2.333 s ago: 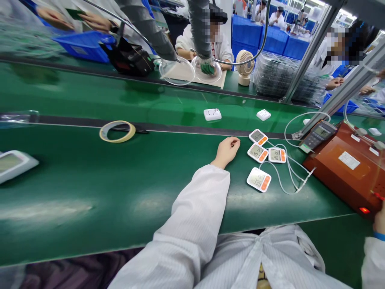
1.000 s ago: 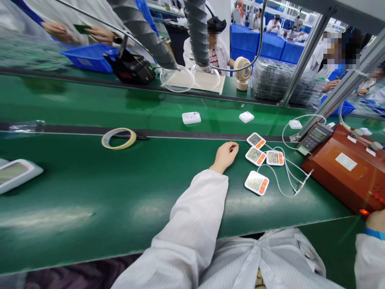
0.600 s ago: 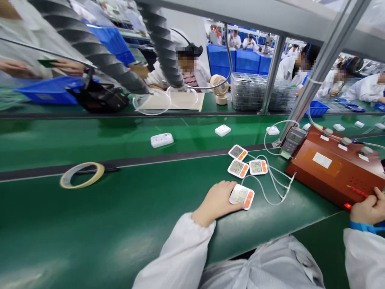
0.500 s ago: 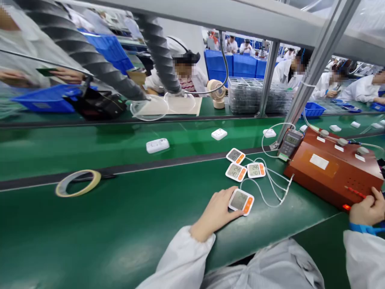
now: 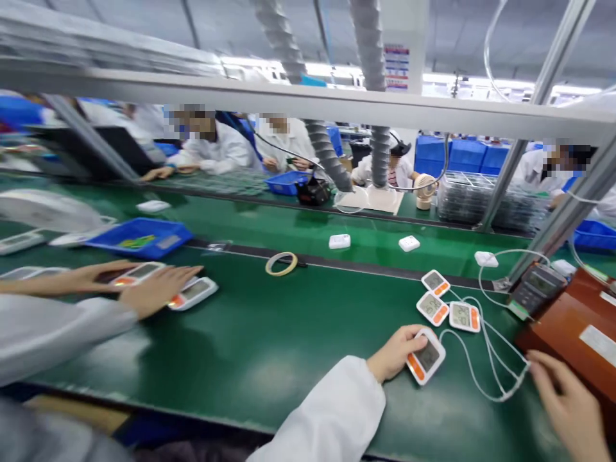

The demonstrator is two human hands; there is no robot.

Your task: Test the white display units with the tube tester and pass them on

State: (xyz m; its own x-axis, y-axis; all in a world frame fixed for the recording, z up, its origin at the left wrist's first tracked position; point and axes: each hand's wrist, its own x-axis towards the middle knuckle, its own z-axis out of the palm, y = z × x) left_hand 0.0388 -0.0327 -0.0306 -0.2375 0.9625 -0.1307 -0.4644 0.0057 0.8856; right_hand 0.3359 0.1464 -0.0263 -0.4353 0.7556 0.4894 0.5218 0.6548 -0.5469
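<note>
My left hand (image 5: 397,351) grips a white digital thermo-hygrometer (image 5: 426,357) with a grey screen and orange buttons, its thumb over the screen's edge. The device is turned, with the orange buttons toward the lower left. Just beyond it lie three similar units, among them an upper one (image 5: 436,283), a middle one (image 5: 432,308) and a right one (image 5: 464,316). White cables (image 5: 486,324) run from them to a junction near the box. At that junction my right hand (image 5: 568,398) pinches the white cable with thumb and forefinger.
An orange-brown box (image 5: 587,321) and a handheld meter (image 5: 536,289) stand at right. Tape (image 5: 282,264) lies on the green bench. A co-worker's hands (image 5: 149,289) handle similar units at left, near a blue tray (image 5: 139,237). White devices (image 5: 339,241) sit along the far belt.
The view has swung left and up, bringing the co-worker at left into sight. My left hand has lifted and turned the thermo-hygrometer. My right hand has gone from the box to the cable.
</note>
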